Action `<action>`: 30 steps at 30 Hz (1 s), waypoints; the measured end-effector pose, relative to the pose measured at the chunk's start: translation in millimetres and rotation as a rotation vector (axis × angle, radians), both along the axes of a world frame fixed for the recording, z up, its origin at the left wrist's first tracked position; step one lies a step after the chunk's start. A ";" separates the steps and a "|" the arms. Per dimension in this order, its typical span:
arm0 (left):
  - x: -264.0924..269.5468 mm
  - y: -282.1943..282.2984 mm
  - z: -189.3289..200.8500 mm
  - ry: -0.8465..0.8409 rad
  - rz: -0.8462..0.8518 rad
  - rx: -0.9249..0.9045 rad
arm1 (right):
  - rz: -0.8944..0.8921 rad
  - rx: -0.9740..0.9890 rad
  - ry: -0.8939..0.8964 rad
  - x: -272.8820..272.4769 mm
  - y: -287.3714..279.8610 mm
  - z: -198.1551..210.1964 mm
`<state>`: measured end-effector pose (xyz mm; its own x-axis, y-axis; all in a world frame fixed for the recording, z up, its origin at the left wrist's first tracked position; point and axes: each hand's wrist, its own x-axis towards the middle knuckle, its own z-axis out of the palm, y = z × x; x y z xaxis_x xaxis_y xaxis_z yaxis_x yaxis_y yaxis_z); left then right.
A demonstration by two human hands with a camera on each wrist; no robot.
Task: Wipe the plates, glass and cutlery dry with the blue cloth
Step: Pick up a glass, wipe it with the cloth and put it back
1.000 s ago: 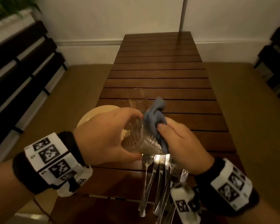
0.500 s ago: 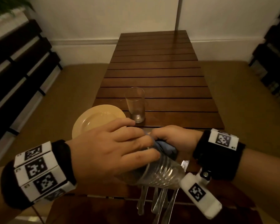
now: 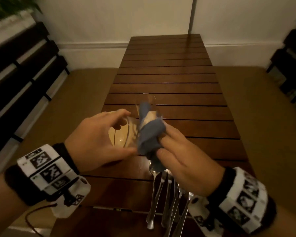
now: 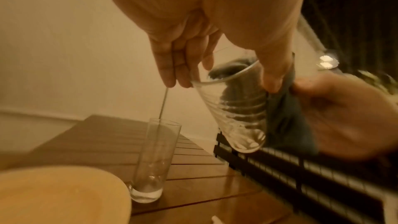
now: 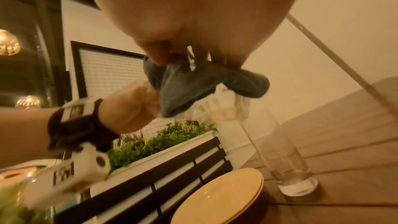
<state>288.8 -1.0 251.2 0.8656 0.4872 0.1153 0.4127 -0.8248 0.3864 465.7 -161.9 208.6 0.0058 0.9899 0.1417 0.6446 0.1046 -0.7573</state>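
My left hand grips a clear ribbed glass by its rim, tilted above the table; the left wrist view has its fingers and thumb spanning the mouth of the ribbed glass. My right hand holds the bunched blue cloth against the glass's right side. The cloth drapes over the ribbed glass. A tall straight glass stands upright behind them. Yellow plates lie stacked at the left, mostly hidden by my left hand in the head view. Cutlery lies at the table's front.
The slatted wooden table runs away from me to a white wall. A dark slatted bench stands at the left, with a planter of green plants behind it. Dark furniture stands at the right.
Half a second ago the ribbed glass lay low on its side under my left hand. Both hands have lifted and turned it, and the cloth now sits on its right side.
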 end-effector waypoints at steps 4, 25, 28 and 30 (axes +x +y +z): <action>8.7 5.6 -2.2 -0.205 0.200 -0.492 | -0.165 0.357 -0.471 -6.5 15.1 -26.3; 24.3 -19.7 -22.6 -0.406 0.439 -1.266 | -0.807 0.270 0.612 -12.3 32.3 -45.5; 31.4 -21.2 -27.0 -0.430 0.388 -1.185 | -0.710 0.082 1.507 -21.1 51.3 -47.6; 34.2 -16.4 -25.2 -0.392 0.360 -0.998 | -0.670 0.037 1.770 -24.2 52.1 -46.7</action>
<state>323.0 -17.4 225.9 0.6460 0.7273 -0.2318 0.2694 0.0669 0.9607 441.5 -109.7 161.9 0.4787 0.7600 -0.4397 -0.8310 0.2305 -0.5063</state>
